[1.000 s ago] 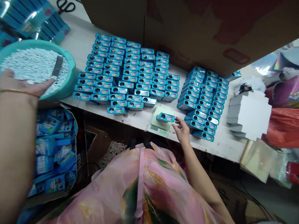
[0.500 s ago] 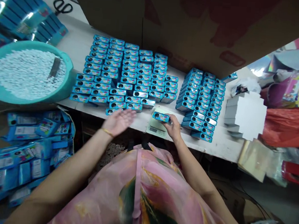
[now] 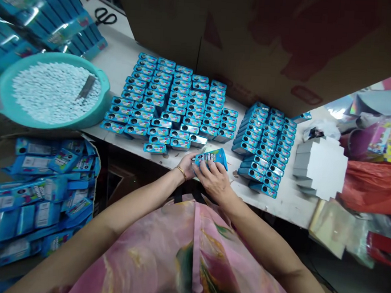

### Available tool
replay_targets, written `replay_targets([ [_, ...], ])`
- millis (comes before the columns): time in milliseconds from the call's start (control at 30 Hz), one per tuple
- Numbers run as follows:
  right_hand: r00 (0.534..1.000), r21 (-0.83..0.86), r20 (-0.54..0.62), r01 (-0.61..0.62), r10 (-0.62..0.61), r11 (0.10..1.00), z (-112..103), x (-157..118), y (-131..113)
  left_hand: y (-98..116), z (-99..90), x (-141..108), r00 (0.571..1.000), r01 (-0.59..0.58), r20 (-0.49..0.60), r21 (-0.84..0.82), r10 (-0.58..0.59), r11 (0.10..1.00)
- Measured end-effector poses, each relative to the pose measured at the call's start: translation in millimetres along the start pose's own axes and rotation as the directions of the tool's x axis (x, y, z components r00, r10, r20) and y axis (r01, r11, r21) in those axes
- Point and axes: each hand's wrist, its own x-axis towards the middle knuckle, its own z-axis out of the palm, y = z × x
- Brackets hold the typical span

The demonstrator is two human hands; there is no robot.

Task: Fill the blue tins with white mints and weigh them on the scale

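A small blue printed box (image 3: 220, 156) is held between my two hands over the table's front edge, its printed broad side turned up. My left hand (image 3: 188, 165) grips its left end, with the fingertips partly hidden. My right hand (image 3: 216, 180) has its fingers closed across the lower side of the box. Partly covered behind it is a pale flat scale-like device (image 3: 209, 145). Beyond my hands, blue boxes (image 3: 176, 105) stand upright in tight rows. To the right is a second group of such boxes (image 3: 264, 144).
A turquoise basin (image 3: 103, 93) of small white pieces holds a dark flat bar (image 3: 85, 87). Below it, a carton (image 3: 95, 175) contains loose blue boxes. Scissors (image 3: 105, 17) lie behind. A large cardboard box (image 3: 256, 43) walls off the back. White card trays (image 3: 321, 166) stand right.
My left hand has moved right from the near row to the box in my right hand. The box has been lifted off the pale device and tipped, showing its broad side.
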Motion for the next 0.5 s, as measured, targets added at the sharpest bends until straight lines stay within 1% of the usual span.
replay_targets([
  [100, 1.0, -0.002, 0.002, -0.008, 0.008, 1.0, 2, -4, 3, -1, -2.3, 6, 0.999, -0.037, 0.028, 0.006, 0.037, 0.999],
  [200, 1.0, -0.012, -0.007, -0.006, 0.006, 1.0, 2, -7, 3, -1, -3.3, 11, 0.998, -0.064, 0.004, 0.011, 0.064, 0.998],
  [333, 1.0, -0.016, 0.002, 0.004, -0.004, 1.0, 2, -7, 3, -2, -0.5, 14, 0.999, -0.024, -0.036, 0.007, 0.025, 1.0],
  [400, 1.0, 0.005, 0.023, -0.018, 0.018, 1.0, 3, -7, 6, -4, 2.9, 14, 0.999, -0.016, -0.031, 0.001, 0.016, 1.0],
  [500, 0.996, 0.048, 0.029, -0.08, 0.079, 0.996, 6, -10, 13, -5, 8.1, 14, 1.0, -0.023, 0.008, -0.038, 0.023, 0.999],
])
